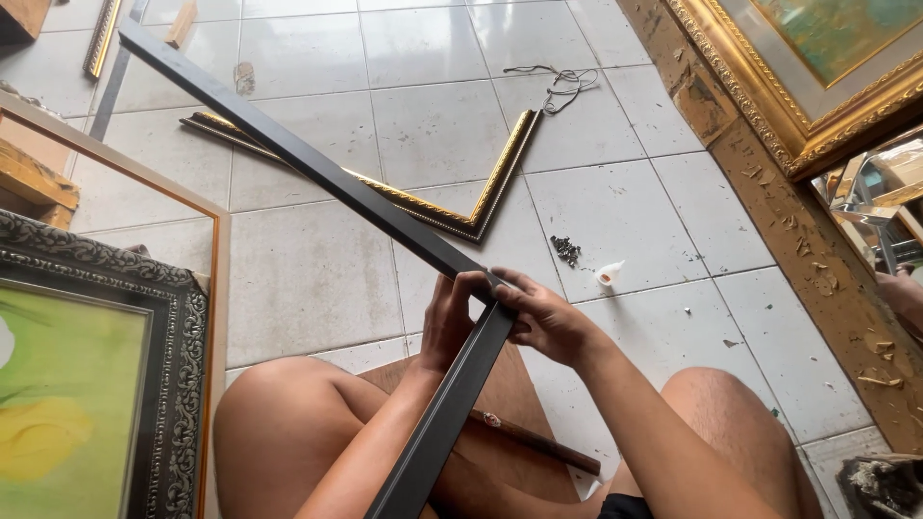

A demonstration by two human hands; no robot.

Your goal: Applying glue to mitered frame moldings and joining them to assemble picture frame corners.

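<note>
Left hand [448,322] and right hand [540,317] each clenched on the mitred corner of two black frame mouldings [317,171] above tiled floor [433,125].

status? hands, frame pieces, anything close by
Left hand and right hand pinch two black frame strips together at corner. Gold L-frame on floor beyond, apart.

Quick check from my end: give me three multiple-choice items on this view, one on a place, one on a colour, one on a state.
1. Where does the gold L-shaped frame corner lie?
A. on the tiled floor
B. on a bench
C. across a knee

2. What colour are the moulding strips being joined?
A. white
B. black
C. red

3. How are the hands placed?
A. both idle
B. one raised
C. both at the joint

Answers: 1 A, tiles show all round it. 2 B, both strips are dark. 3 C, left hand and right hand grip where the strips meet.
</note>
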